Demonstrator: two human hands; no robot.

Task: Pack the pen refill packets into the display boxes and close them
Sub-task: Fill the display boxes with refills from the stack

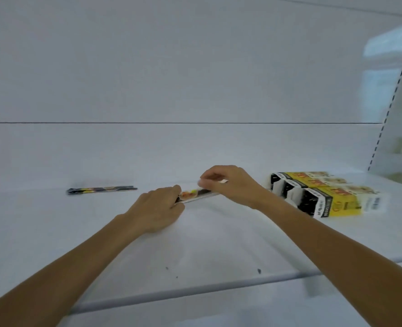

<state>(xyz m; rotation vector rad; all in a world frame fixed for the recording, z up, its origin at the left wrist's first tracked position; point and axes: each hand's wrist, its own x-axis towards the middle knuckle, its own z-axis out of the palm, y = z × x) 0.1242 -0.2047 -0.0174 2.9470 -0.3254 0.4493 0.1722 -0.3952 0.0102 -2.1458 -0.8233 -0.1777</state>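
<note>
A long narrow display box (196, 195) lies on the white shelf (195, 244) between both hands. My left hand (158, 208) grips its near left end. My right hand (228, 182) pinches its far right end, fingers bent over what looks like a small white flap. A loose dark pen refill packet (102, 190) lies flat at the left, apart from both hands. Three yellow, black and white display boxes (325, 197) lie side by side at the right.
The shelf's back wall rises behind the hands. Slotted uprights (384, 128) stand at the right and far left. The shelf's front edge (195, 291) runs below my forearms, with a few dark specks near it.
</note>
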